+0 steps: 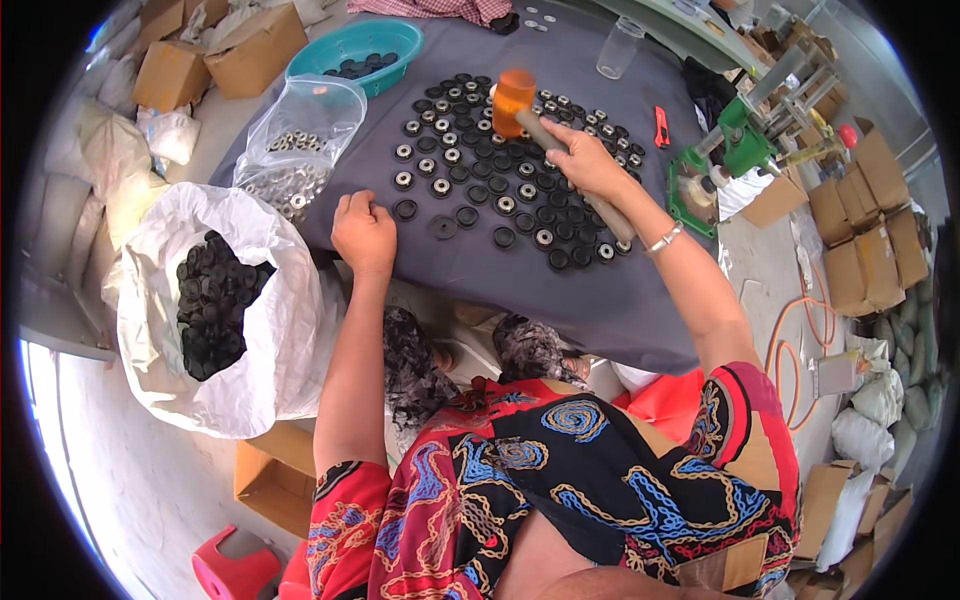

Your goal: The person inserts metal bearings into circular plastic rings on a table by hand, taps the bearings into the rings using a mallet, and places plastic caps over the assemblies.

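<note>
My right hand [584,160] is wrapped round the wooden handle of a mallet [514,100] with a translucent orange head. The mallet's head is over the far part of a spread of black round rubber pieces [503,237], many with a shiny metal bearing-like ring [441,186] in the centre. My left hand [364,232] is closed at the near left edge of the cloth-covered table [590,310], beside the nearest black pieces. Whatever its curled fingers hold, if anything, is hidden.
A clear bag of metal rings [285,185] and a teal basin [402,70] with black pieces are at the left. A white sack [150,330] of black pieces stands beside the table. At the right are a red cutter [661,128], a green hand press [745,140] and cardboard boxes [865,235].
</note>
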Available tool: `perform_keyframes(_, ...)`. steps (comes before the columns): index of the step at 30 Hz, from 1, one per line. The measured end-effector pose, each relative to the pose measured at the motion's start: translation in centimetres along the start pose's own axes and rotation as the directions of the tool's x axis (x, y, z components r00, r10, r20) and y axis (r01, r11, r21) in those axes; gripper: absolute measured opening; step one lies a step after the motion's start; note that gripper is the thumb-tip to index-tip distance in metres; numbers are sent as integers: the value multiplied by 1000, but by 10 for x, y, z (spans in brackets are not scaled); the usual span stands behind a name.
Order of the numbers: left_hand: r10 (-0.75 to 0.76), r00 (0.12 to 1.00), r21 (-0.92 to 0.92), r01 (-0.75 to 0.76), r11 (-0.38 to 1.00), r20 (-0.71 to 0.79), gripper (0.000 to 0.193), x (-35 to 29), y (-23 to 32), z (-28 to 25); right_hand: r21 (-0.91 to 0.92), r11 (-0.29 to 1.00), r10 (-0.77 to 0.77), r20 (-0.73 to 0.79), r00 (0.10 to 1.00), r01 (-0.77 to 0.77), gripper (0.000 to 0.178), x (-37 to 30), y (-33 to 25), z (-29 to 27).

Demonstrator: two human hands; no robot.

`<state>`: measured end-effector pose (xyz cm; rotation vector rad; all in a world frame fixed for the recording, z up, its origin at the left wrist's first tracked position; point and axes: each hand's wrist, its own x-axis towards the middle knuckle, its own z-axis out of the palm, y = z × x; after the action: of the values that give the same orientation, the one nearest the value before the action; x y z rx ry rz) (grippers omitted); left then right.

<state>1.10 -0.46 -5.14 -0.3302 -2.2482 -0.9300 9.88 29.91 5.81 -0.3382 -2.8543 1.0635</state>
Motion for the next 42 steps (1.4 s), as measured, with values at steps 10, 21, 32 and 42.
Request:
perform_keyframes(10, 10, 1000, 10, -10, 1000, -13, 13, 0, -4, 1, 41, 999, -26, -85, 996, 30, 58, -17, 10, -17)
perform_keyframes(21, -3, 1000, 16, 4, 1000, -2, 13, -2, -2, -3, 41, 986, -155, -92, 984, 159, 56, 1, -29, -9)
perform_keyframes(32, 10, 1000, 6, -10, 1000, -25, 13, 0, -2, -2, 111, 990, -89, -9, 996, 89, 56, -15, -23, -14)
perform_keyframes(42, -5, 1000, 12, 5, 1000, -29, 12, -1, -3, 0, 98, 995, -23, 69, 997, 16, 55, -22, -44, -1)
